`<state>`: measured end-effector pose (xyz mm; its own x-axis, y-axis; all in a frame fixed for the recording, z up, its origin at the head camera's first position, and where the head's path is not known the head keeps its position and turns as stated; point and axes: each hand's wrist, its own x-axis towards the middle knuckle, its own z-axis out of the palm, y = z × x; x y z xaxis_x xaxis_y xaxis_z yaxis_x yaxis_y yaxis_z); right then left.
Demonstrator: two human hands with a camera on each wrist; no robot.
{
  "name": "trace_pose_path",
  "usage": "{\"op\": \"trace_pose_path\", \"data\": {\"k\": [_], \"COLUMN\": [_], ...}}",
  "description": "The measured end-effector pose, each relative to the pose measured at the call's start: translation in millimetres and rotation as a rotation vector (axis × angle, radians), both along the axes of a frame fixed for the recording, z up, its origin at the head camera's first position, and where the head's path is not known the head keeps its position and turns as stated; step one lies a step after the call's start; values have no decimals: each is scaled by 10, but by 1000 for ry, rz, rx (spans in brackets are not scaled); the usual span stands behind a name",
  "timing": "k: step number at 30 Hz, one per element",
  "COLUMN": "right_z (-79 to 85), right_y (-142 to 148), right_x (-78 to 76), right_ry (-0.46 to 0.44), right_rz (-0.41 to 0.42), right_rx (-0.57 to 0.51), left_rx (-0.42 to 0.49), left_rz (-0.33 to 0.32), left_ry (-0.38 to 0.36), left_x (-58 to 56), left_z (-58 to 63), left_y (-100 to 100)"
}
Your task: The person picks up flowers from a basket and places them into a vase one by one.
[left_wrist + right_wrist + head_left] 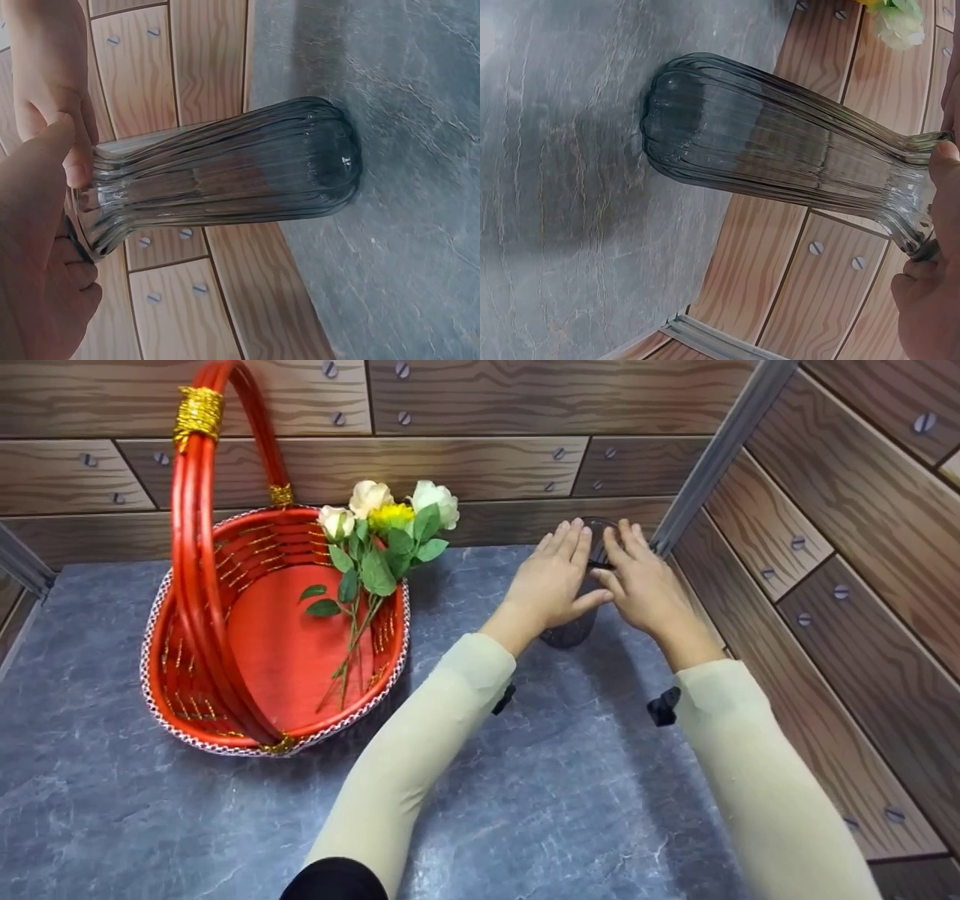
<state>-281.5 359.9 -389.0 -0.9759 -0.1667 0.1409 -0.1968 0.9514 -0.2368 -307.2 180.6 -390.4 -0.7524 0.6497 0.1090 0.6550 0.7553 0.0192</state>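
A clear ribbed glass vase [247, 165] stands upright on the grey marbled tabletop, its flared rim uppermost. My left hand [551, 577] holds the rim from the left, thumb reaching across the near side and fingers toward the far side. From the right, my right hand [641, 581] grips the same rim, with its thumb on the vase's neck in the left wrist view. The two thumbs come together at the near side. Much of the neck is hidden behind the hands in the head view.
A red woven basket [300, 607] with a tall handle and gold ties stands on the left. White roses [436, 502] and a yellow flower [391, 516] lean over its right rim, their stems inside. Wood-patterned panels [480, 469] wall the back, with another wall [832, 615] close on the right.
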Motion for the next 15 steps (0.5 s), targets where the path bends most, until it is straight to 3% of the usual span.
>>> {"op": "trace_pose_path", "data": {"k": [8,15], "right_z": [-46,-35], "right_y": [-87,-189], "right_x": [23,14], "right_ry": [14,17], "right_rz": [17,18], "right_rx": [-54,-14], "left_rx": [13,31], "left_rz": [-4,7], "left_ry": [-1,-13], "left_x": [33,48], "left_z": [-24,-30], "left_y": [-90,-193]}}
